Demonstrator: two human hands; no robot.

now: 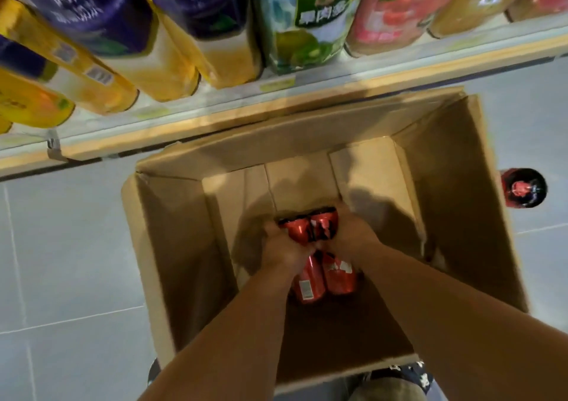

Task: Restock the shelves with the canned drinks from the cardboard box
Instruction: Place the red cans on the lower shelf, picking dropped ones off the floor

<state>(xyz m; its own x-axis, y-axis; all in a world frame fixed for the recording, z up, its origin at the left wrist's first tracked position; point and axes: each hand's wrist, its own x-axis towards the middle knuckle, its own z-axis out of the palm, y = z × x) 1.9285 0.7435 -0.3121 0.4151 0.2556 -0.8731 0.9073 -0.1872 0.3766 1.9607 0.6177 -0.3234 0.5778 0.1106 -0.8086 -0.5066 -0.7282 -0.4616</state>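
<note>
— So, what fills most of the view?
— Grey tiled floor [61, 262]. Across the 12 o'clock side runs a shelf [215, 118] lined with big juice bottles [307, 32] in purple, yellow, green and pink.
— And the cardboard box?
— The cardboard box [172, 247] stands open on the floor, at 6 o'clock of the shelf edge.
— The hands?
— Both reach down inside it. The left hand [284, 251] is curled round the left one of the far cans [307, 225]. The right hand [350, 231], at 3 o'clock of the left, wraps the right one.
— Anything else in there?
— The near cans [325, 277], two red ones side by side at 6 o'clock of the held pair, partly under the wrists. Blur hides their print.
— Outside the box?
— A lone red can [522, 188] stands upright on the floor at 3 o'clock, just beside the box wall.
</note>
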